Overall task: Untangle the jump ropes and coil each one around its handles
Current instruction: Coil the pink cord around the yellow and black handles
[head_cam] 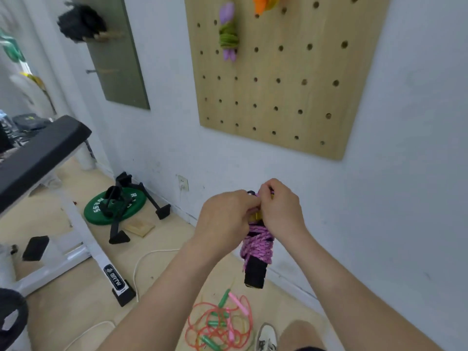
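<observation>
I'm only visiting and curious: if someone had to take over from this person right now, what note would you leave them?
Hands: left hand and right hand both grip the top of the pink rope with curled fingers, apparently securing its end.
Pink rope: wound around its black handles, held in the air in front of the wall.
Done: a green rope coiled on purple handles hangs on the pegboard, with an orange bundle at the top edge.
Left: finish the pink rope, then sort the tangle of ropes on the floor beside the shoe.
</observation>
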`<state>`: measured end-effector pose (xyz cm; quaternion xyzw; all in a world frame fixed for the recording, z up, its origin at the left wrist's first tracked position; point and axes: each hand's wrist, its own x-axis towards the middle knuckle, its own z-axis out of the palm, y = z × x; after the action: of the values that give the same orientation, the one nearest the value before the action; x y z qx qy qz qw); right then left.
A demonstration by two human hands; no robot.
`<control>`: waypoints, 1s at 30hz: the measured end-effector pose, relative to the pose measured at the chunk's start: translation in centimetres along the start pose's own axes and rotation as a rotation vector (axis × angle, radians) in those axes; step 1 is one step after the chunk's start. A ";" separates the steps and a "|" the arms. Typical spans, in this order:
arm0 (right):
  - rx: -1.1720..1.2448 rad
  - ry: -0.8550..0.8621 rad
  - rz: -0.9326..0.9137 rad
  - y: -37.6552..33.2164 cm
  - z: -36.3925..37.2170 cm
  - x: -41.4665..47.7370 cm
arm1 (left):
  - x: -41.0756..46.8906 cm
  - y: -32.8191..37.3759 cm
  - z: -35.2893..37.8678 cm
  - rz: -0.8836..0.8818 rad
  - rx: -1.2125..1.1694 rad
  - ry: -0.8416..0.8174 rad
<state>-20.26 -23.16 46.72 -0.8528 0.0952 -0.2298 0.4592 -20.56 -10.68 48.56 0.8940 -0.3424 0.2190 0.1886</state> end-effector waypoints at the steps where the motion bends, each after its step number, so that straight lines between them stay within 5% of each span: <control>1: 0.022 0.005 0.026 -0.3 -1.1 0.3 | 0.1 0.8 -1.0 0.108 0.037 -0.025; 4: 0.051 -0.013 0.079 -1.1 -4.1 1.2 | 0.3 2.3 -2.7 0.290 0.137 -0.033; 10: 0.161 0.058 0.016 -3.0 -7.4 2.9 | 2.1 2.3 -3.3 0.021 -0.376 0.161; 17: -0.474 0.237 -0.363 -3.4 -3.9 8.1 | 8.2 -2.1 -3.3 -0.272 -1.128 -0.068; 24: -0.202 0.124 0.097 -5.8 1.1 18.4 | 16.8 -9.0 -4.7 -0.285 -1.314 -0.105; 30: -0.541 -0.183 0.139 -16.2 -3.5 21.7 | 25.0 -13.2 -12.4 -0.267 -1.358 -0.375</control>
<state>-3.75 -24.74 68.41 -0.9530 0.1694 -0.0859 0.2362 2.11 -8.76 69.45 0.6360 -0.3175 -0.2248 0.6665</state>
